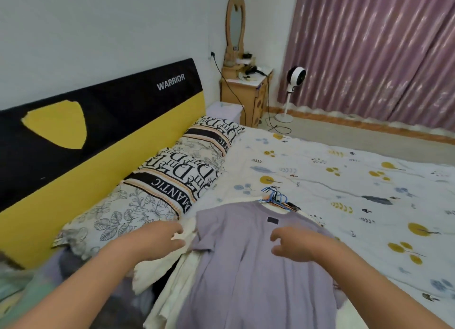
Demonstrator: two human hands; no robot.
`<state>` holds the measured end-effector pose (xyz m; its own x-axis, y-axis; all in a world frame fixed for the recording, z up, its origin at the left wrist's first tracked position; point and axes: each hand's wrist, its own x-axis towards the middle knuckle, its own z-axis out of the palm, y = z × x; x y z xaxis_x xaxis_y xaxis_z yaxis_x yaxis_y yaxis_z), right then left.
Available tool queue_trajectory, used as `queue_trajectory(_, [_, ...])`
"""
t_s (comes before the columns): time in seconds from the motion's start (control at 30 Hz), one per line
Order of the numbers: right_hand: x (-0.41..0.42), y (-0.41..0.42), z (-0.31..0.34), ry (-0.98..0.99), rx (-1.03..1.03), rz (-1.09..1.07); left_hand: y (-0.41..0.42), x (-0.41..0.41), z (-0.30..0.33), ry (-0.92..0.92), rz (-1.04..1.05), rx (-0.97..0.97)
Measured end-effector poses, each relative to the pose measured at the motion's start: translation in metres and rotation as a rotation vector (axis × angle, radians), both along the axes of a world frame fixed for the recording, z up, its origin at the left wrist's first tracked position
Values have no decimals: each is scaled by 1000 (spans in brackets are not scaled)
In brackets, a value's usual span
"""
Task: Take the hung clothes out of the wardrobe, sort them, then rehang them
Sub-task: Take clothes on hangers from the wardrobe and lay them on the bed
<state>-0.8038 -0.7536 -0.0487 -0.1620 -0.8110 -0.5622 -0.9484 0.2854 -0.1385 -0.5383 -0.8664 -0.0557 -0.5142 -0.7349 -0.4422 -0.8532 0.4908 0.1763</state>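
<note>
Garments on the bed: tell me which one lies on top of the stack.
The lilac T-shirt, on its hanger, lies uppermost; the cream garments only peek out from beneath its left edge.

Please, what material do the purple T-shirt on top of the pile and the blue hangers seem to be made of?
The purple T-shirt looks like soft matte knit fabric, probably cotton: it lies in limp folds. The blue hangers look like thin wire with a smooth blue coating, perhaps plastic; blur leaves this uncertain.

Home bedroom: bed, pillows, curtains
</note>
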Motion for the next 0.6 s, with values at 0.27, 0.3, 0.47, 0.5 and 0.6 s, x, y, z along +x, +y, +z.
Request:
queue_trajectory(0.27, [28, 10, 19, 12, -41, 303, 93, 64, -4, -24, 296, 29])
queue_trajectory(0.3, [34, 13, 18, 18, -43, 342, 108, 70, -4, -14, 320, 38])
queue_trajectory(0.47, [82, 30, 23, -23, -94, 546, 184, 105, 5, 10, 475, 76])
queue_trajectory(0.5, [95, 33, 24, -43, -108, 579, 197, 114, 7, 19, 505, 79])
queue_trajectory(0.6, [137, 44, 24, -70, -143, 682, 233, 142, 13, 16, 595, 52])
